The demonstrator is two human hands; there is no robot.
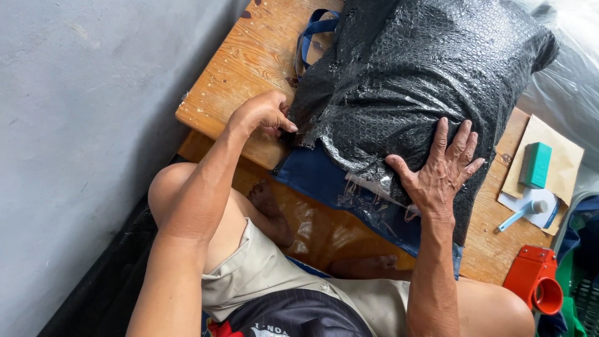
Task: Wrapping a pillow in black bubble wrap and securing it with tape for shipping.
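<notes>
My own lap is closest: beige shorts [262, 274] and a dark shirt hem at the bottom edge, my bare knees spread to either side, my feet tucked under the low wooden table [249, 56] in front of me.

The biggest thing on that table is a bulky bundle wrapped in black bubble wrap [412, 75], lying across the boards and filling most of the upper middle of what I see. Under its near edge a dark blue bag [318, 178] sticks out, hanging over the table's front, and blue straps [312, 31] loop out from beneath the bundle at the far side.

My left arm runs up from the lower left, elbow bent. My left hand [265, 112] is curled at the bundle's left edge, fingertips pinching where the wrap meets the wood. I cannot tell whether they grip the wrap or just press it.

My right arm rises straight from the bottom. My right hand [440, 168] lies flat with its fingers spread, palm down on the near right part of the bundle, pressing on it, closed on nothing. My hands are well apart, one at each side of the bundle.

To the right lie a brown envelope [564, 159], a red tape dispenser [536, 278] at the table's near corner, a teal block [536, 163] on the envelope, and a small light-blue-handled tool [524, 213].
</notes>
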